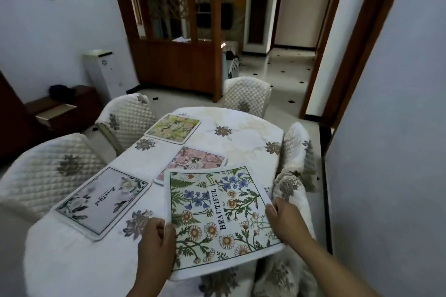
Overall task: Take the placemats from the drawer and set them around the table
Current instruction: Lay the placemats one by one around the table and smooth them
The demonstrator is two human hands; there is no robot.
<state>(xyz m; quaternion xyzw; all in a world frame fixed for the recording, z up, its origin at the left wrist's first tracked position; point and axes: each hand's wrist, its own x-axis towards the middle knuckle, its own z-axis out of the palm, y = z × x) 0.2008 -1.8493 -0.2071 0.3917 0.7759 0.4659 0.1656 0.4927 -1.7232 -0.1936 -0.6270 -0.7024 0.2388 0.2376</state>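
— Where's the mat that's in the hands?

— The daisy placemat (217, 214), printed "BEAUTIFUL", is held over the near right part of the counter (241, 125). The left hand (156, 241) has its left edge and the right hand (287, 222) its right edge.

— How do the fingers sit on it?

— The left fingers (159, 224) are curled at the mat's edge, with the thumb lying on the printed side, pinching it. The right fingers (271, 211) are curled over the opposite edge and grip it. Under the mat I can't tell how they lie.

— Is it down on the cloth?

— I can't tell. Its far left corner covers the near corner of the pink placemat (198, 160) in this view.

— And the others?

— The pink one lies flat mid-counter. The yellow-green placemat (172, 129) lies beyond it toward the far left edge. The grey-white placemat (101, 200) lies at the near left edge, just beside the left hand but apart from it.

— Around the counter?

— Quilted chairs (125, 120) stand on the left, far and right sides. By the left wall, a low wooden cabinet has a drawer (55, 113) pulled out.
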